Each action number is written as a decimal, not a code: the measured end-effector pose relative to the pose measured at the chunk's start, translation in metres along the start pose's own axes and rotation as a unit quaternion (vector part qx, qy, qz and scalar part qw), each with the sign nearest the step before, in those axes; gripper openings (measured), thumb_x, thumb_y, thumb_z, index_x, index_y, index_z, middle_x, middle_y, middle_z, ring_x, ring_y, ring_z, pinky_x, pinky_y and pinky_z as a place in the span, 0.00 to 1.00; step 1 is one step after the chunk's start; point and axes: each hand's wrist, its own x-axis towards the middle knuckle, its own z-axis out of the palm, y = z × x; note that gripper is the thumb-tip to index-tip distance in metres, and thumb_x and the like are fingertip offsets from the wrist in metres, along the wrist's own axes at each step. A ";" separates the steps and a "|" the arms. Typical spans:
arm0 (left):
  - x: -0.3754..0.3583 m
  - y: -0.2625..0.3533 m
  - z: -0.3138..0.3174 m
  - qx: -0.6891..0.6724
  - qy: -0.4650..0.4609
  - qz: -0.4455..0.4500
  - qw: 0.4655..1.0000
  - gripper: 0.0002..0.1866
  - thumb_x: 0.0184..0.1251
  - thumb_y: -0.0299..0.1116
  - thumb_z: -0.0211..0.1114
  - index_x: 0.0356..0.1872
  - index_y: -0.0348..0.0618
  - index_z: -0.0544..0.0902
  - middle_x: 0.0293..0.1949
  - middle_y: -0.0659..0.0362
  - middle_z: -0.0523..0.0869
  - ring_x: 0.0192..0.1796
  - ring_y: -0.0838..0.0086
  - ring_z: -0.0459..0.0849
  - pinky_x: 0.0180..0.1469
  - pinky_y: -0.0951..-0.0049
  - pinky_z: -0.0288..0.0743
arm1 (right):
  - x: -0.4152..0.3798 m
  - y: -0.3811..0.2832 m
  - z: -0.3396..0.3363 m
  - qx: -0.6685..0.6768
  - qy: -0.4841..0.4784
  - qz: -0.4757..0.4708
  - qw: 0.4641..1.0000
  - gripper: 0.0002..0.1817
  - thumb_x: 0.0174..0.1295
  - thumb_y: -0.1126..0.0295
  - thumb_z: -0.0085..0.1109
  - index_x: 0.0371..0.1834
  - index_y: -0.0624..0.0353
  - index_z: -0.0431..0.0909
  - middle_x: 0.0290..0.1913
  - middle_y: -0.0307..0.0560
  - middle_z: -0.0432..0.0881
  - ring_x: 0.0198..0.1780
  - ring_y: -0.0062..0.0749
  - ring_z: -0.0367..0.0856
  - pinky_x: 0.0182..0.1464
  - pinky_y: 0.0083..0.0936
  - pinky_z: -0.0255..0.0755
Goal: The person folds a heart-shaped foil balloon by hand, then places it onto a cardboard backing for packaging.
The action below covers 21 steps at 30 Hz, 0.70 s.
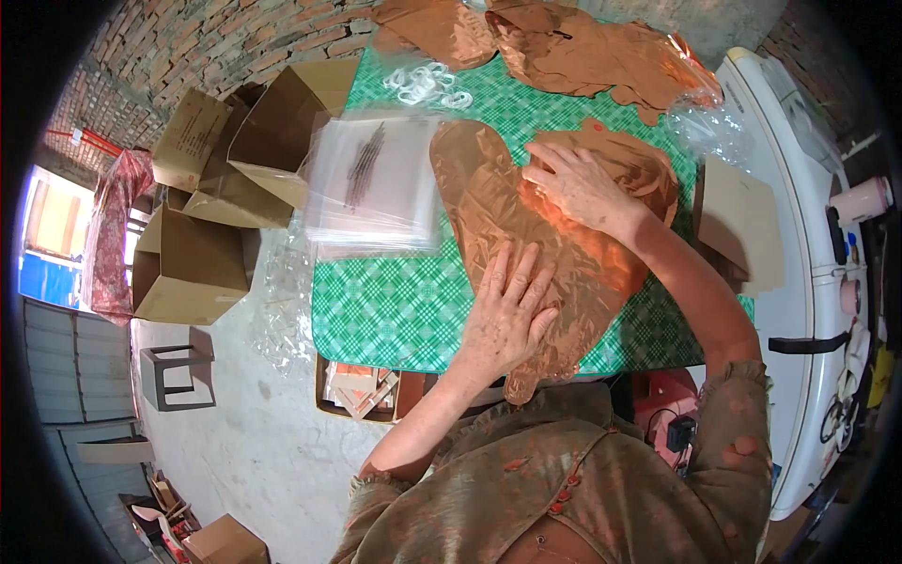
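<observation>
Green checked tablecloth (pixel 395 310) bears a copper foil balloon (pixel 526 235). Left hand (pixel 507 305) and right hand (pixel 578 183) press flat on it, fingers spread. Stack of clear bags (pixel 376 179) lies beside; printing unreadable.

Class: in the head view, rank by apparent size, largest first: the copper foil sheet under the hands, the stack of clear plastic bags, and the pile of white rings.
1. Copper foil sheet, pressed flat by both hands.
2. Stack of clear plastic bags.
3. Pile of white rings, lying farther from the camera, yet clearly smallest.
</observation>
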 end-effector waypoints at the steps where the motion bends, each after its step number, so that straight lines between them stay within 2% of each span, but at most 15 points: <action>1: 0.000 0.000 0.000 -0.003 0.003 0.001 1.000 0.33 0.82 0.48 0.62 0.81 0.43 0.73 0.85 0.44 0.64 0.86 0.39 0.56 0.87 0.44 0.54 | 0.000 0.001 0.001 -0.003 0.005 -0.002 1.000 0.22 0.75 0.70 0.56 0.71 0.48 0.78 0.80 0.50 0.68 0.80 0.48 0.67 0.74 0.51 0.65; 6: -0.001 -0.002 0.004 0.003 0.008 0.002 1.000 0.31 0.81 0.47 0.63 0.78 0.42 0.76 0.83 0.43 0.67 0.86 0.40 0.58 0.86 0.44 0.54 | 0.000 0.003 0.009 0.020 0.048 0.006 0.999 0.22 0.74 0.71 0.56 0.70 0.51 0.77 0.81 0.50 0.68 0.81 0.48 0.66 0.74 0.51 0.64; 12: -0.001 -0.001 0.004 0.002 0.008 -0.004 1.000 0.31 0.81 0.47 0.63 0.78 0.41 0.76 0.82 0.44 0.69 0.85 0.41 0.59 0.87 0.45 0.54 | -0.014 0.003 0.010 -0.015 0.087 0.055 0.995 0.22 0.76 0.63 0.58 0.71 0.51 0.73 0.80 0.49 0.69 0.81 0.48 0.64 0.74 0.53 0.62; 15: -0.001 -0.001 0.004 0.012 0.002 -0.003 1.000 0.31 0.82 0.47 0.62 0.78 0.42 0.76 0.82 0.44 0.69 0.85 0.40 0.60 0.87 0.45 0.54 | -0.023 -0.005 0.015 -0.065 0.047 0.078 0.994 0.23 0.78 0.57 0.58 0.72 0.51 0.72 0.80 0.50 0.68 0.80 0.49 0.64 0.73 0.55 0.62; 18: -0.001 -0.001 0.005 0.018 0.001 -0.001 1.000 0.31 0.82 0.47 0.62 0.78 0.42 0.76 0.82 0.44 0.69 0.85 0.40 0.60 0.87 0.45 0.54 | -0.026 -0.010 0.014 -0.042 0.027 0.082 0.995 0.26 0.79 0.54 0.57 0.74 0.51 0.71 0.80 0.51 0.68 0.79 0.50 0.64 0.71 0.57 0.62; 21: -0.001 0.000 0.004 0.017 0.001 -0.003 1.000 0.31 0.82 0.47 0.62 0.78 0.42 0.76 0.82 0.44 0.69 0.85 0.40 0.60 0.87 0.44 0.54 | -0.026 -0.013 0.020 -0.038 0.022 0.100 0.994 0.28 0.79 0.52 0.56 0.77 0.52 0.70 0.80 0.53 0.67 0.81 0.51 0.61 0.74 0.62 0.59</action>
